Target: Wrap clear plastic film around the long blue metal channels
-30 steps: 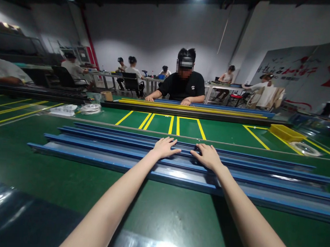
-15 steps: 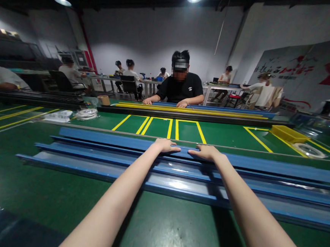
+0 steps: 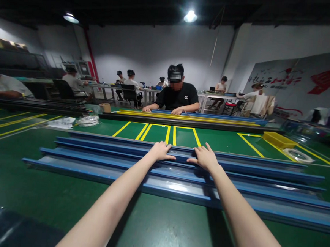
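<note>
Long blue channel-shaped profiles lie side by side across the green table. The front blue profile (image 3: 78, 172) opens upward and has a pale, shiny inner face. Over the rear blue profile (image 3: 106, 147), my left hand (image 3: 159, 151) rests with its fingers spread and thumb pointing inward. To its right, my right hand (image 3: 205, 157) touches the same rear profile, fingers apart and thumb pointing left. Neither hand is wrapped around a profile. The undersides of the profiles are hidden.
Beyond the profiles lies a green tabletop (image 3: 221, 140) with yellow tape lines. A yellow tray (image 3: 279, 140), coiled white strip (image 3: 88, 121) and black bars (image 3: 182, 123) lie there. Opposite sits a co-worker (image 3: 181, 96), hands on yellow and blue bars. Dark glossy sheeting (image 3: 5, 225) lies front left.
The rear blue profile has turned from showing a broad flat face to lying with its channel upward. My fingers have spread more. The view has tilted up slightly.
</note>
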`<control>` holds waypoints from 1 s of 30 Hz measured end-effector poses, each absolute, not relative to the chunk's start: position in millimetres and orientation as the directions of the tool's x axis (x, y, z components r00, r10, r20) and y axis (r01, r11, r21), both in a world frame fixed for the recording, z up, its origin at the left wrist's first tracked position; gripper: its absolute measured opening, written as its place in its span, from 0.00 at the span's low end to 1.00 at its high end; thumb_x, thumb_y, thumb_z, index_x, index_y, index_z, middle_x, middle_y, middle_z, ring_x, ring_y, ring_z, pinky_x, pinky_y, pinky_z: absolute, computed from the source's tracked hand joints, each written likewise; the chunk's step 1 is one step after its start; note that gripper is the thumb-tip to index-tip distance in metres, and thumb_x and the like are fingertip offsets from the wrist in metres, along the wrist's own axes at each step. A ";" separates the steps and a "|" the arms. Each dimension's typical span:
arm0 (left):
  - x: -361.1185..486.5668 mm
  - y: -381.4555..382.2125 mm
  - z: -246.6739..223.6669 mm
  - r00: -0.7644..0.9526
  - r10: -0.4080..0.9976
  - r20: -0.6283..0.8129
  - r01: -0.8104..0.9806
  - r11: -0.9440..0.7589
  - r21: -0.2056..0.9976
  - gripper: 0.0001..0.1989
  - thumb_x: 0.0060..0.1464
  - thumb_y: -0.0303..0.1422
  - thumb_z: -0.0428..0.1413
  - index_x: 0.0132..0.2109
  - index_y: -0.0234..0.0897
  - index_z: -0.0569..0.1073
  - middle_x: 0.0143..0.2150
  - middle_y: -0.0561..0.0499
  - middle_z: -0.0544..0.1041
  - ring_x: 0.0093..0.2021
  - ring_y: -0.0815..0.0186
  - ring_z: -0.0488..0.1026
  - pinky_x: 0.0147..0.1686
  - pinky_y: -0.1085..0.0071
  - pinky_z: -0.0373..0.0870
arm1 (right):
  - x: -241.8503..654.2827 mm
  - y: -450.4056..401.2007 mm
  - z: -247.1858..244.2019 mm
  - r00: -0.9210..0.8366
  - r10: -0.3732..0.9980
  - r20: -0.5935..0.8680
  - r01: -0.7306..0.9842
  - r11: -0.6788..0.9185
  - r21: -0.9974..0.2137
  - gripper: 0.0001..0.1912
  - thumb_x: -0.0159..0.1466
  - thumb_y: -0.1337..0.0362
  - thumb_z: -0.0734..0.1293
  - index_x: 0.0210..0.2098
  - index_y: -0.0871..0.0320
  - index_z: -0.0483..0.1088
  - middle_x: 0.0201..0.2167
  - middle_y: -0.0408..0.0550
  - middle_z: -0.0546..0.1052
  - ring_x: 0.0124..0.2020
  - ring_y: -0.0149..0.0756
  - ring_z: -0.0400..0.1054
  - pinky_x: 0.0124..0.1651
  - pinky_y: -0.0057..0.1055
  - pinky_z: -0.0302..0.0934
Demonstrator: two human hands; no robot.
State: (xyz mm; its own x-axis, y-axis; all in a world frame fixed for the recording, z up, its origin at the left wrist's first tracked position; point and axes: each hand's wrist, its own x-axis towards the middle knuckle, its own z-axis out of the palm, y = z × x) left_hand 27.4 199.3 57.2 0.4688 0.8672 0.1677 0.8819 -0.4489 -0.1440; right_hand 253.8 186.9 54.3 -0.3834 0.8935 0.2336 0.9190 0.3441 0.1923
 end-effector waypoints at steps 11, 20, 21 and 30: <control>0.2 143.1 114.3 0.553 0.738 0.388 0.833 -0.479 -0.276 0.40 0.45 0.61 0.38 0.50 0.32 0.67 0.36 0.38 0.71 0.39 0.54 0.67 0.35 0.65 0.61 | 251.9 133.0 111.8 -0.533 0.735 0.420 0.838 0.389 0.382 0.31 0.58 0.40 0.49 0.36 0.61 0.65 0.33 0.56 0.70 0.35 0.42 0.64 0.36 0.33 0.52; -10.9 60.2 100.7 0.588 0.650 0.482 0.809 -0.482 -0.337 0.39 0.46 0.60 0.39 0.47 0.30 0.69 0.32 0.41 0.72 0.33 0.58 0.69 0.30 0.67 0.62 | 246.5 43.8 110.6 -0.583 0.662 0.470 0.809 0.423 0.408 0.34 0.57 0.38 0.49 0.37 0.63 0.65 0.32 0.54 0.71 0.33 0.40 0.64 0.34 0.31 0.52; -11.8 52.6 97.0 0.592 0.644 0.486 0.806 -0.487 -0.337 0.39 0.46 0.60 0.40 0.47 0.30 0.69 0.32 0.41 0.72 0.33 0.58 0.69 0.30 0.67 0.63 | 246.1 35.6 106.9 -0.584 0.661 0.471 0.809 0.431 0.399 0.34 0.57 0.38 0.49 0.37 0.63 0.66 0.32 0.54 0.71 0.33 0.40 0.64 0.34 0.31 0.52; -16.6 13.0 64.2 0.618 0.626 0.475 0.783 -0.541 -0.306 0.38 0.44 0.61 0.42 0.44 0.29 0.71 0.31 0.41 0.73 0.32 0.58 0.69 0.32 0.66 0.64 | 243.0 -7.4 60.9 -0.538 0.714 0.448 0.842 0.476 0.253 0.33 0.56 0.39 0.52 0.38 0.63 0.66 0.33 0.55 0.72 0.34 0.41 0.66 0.35 0.32 0.55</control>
State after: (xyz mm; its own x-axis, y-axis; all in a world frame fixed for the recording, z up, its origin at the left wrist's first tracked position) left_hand -16.6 13.0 64.2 0.6182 0.6261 0.4752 0.7833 -0.5414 -0.3055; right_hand 243.0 -7.4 60.9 -0.5382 0.7139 0.4480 0.8422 0.4760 0.2533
